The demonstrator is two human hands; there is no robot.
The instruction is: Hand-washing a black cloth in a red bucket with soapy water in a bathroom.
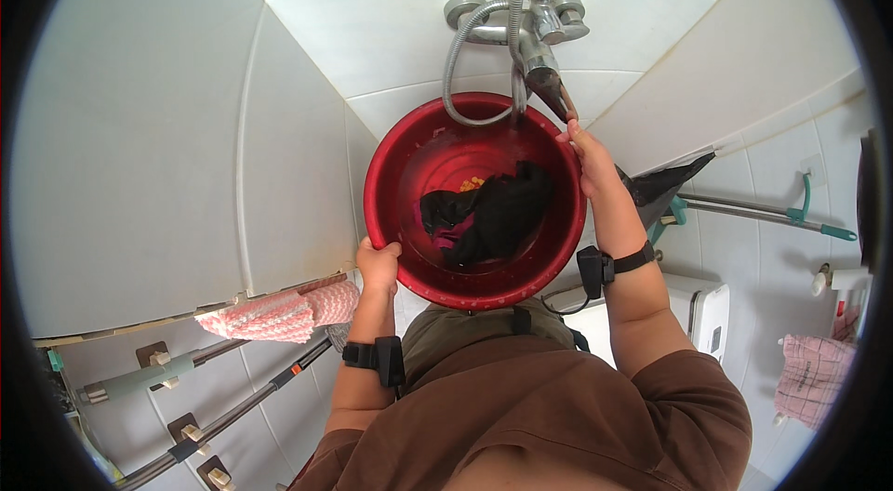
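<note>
A round red basin sits below the chrome shower faucet, tilted toward me against my front. Inside lies a bunched black garment with a magenta patch, and small yellow bits beside it. My left hand is closed on the basin's left rim, thumb on top and the other fingers mostly hidden. At the upper right, the fingers of my right hand are closed at the tip of the dark faucet lever, beside the basin's rim. The spout points down into the basin.
A flexible metal hose loops over the basin's far rim. Left are a pink-and-white cloth and poles on wall clips. Right are a black bag, a green-ended pole, a white appliance and a pink checked towel.
</note>
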